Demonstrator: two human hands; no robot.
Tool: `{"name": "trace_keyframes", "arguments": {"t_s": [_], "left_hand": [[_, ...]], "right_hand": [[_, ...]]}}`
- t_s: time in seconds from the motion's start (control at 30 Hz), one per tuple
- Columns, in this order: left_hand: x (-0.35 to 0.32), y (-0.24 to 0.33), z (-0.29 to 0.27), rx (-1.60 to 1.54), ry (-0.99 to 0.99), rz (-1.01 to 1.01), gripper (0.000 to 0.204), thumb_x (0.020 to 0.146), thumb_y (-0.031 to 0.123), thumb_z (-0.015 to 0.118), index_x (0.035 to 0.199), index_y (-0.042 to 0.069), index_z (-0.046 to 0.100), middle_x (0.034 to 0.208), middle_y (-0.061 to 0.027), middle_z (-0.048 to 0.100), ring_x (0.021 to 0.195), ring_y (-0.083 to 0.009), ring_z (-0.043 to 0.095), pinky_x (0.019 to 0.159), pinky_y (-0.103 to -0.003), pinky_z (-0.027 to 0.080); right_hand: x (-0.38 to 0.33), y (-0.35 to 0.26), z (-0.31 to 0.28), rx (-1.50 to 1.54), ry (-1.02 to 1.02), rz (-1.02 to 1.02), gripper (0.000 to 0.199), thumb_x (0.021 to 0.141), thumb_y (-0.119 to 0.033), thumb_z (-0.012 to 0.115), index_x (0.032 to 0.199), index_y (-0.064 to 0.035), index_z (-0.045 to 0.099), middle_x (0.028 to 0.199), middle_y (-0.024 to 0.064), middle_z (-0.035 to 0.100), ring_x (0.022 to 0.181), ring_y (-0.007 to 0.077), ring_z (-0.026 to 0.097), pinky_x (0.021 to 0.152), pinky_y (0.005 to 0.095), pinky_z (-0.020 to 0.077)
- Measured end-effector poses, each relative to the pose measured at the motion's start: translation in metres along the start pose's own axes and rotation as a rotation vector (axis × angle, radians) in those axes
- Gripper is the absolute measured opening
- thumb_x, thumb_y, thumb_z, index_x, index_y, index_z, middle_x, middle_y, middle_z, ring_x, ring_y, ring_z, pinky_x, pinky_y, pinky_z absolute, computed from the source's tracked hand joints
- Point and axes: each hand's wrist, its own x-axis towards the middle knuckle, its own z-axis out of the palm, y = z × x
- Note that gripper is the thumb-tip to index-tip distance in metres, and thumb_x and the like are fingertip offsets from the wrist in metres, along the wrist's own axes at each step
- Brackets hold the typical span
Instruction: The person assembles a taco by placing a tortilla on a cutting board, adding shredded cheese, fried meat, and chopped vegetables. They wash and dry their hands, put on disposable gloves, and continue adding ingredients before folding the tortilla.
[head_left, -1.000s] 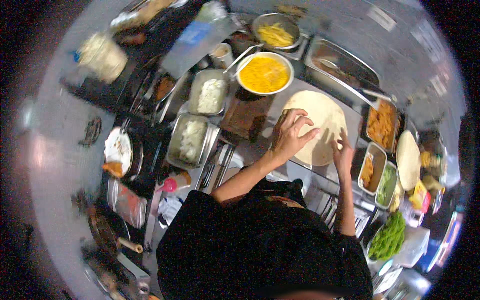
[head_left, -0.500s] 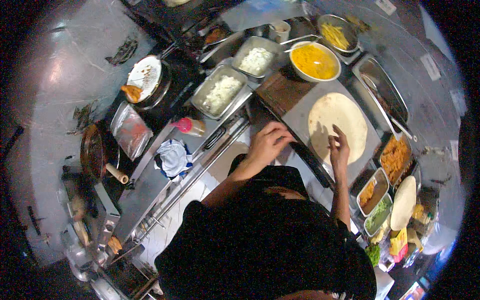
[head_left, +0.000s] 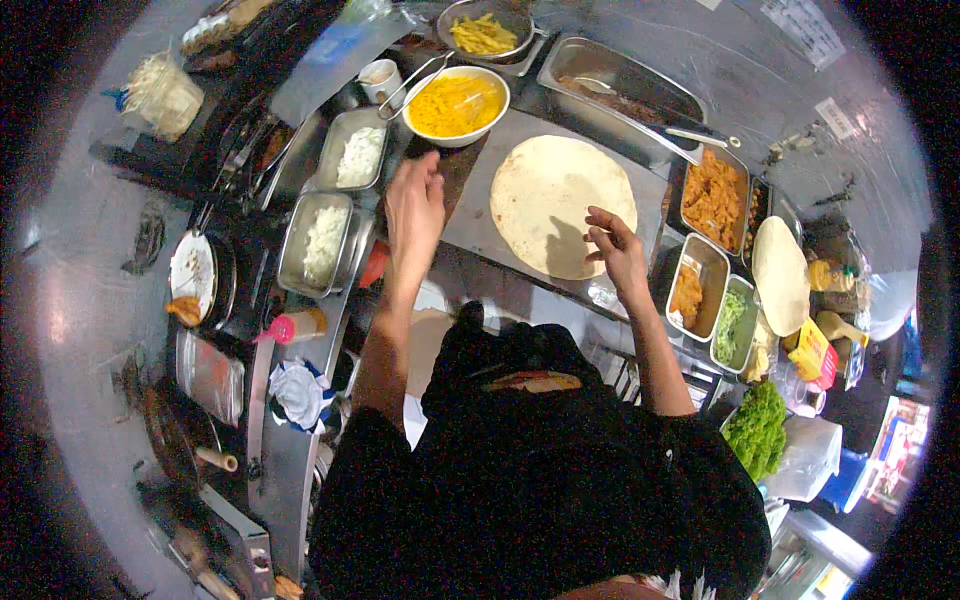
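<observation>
Head view looks straight down on you at a steel bench (head_left: 560,290) crowded with food containers. Your left hand (head_left: 414,205) is raised over the gap between the metal pans and the flatbread, fingers loosely spread and holding nothing; the white bowl of yellow filling (head_left: 455,103) lies just ahead of its fingertips, up and slightly to your right. Your right hand (head_left: 615,250) sits at the near right edge of the round flatbread (head_left: 560,200), fingers curled narrow; you cannot tell whether they pinch anything. The flatbread lies flat on a pale board (head_left: 480,190), between your two hands, and being round it has no long axis. Your left hand is the nearer one to the bowl.

To your left, two rectangular steel pans hold white chopped stuff (head_left: 322,240) and a white creamy filling (head_left: 360,155). Beyond the bowl, a round pan holds fries (head_left: 485,35). To your right, trays hold orange cooked pieces (head_left: 712,195), and a narrow tray holds shredded greens (head_left: 733,322).
</observation>
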Motion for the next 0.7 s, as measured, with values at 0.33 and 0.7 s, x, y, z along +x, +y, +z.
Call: {"name": "trace_keyframes", "arguments": {"t_s": [0.33, 0.7], "left_hand": [[0.130, -0.066, 0.045, 0.218, -0.104, 0.098, 0.032, 0.079, -0.003, 0.055, 0.109, -0.004, 0.064, 0.103, -0.0256, 0.063, 0.102, -0.0411, 0.060, 0.090, -0.047, 0.047], [0.142, -0.071, 0.035, 0.293, -0.490, 0.135, 0.073, 0.062, 0.009, 0.081, 0.128, -0.001, 0.050, 0.124, -0.0218, 0.055, 0.114, -0.0381, 0.056, 0.099, -0.044, 0.046]], "right_hand": [[0.122, -0.114, 0.089, -0.635, 0.054, -0.441, 0.061, 0.077, -0.037, 0.076, 0.123, -0.0015, 0.058, 0.114, 0.0181, 0.064, 0.093, 0.0292, 0.066, 0.084, 0.0398, 0.0527], [0.203, -0.127, 0.141, -1.043, -0.104, -0.282, 0.079, 0.070, -0.056, 0.076, 0.121, 0.0014, 0.055, 0.112, 0.0232, 0.063, 0.100, 0.0362, 0.064, 0.082, 0.0444, 0.0529]]}}
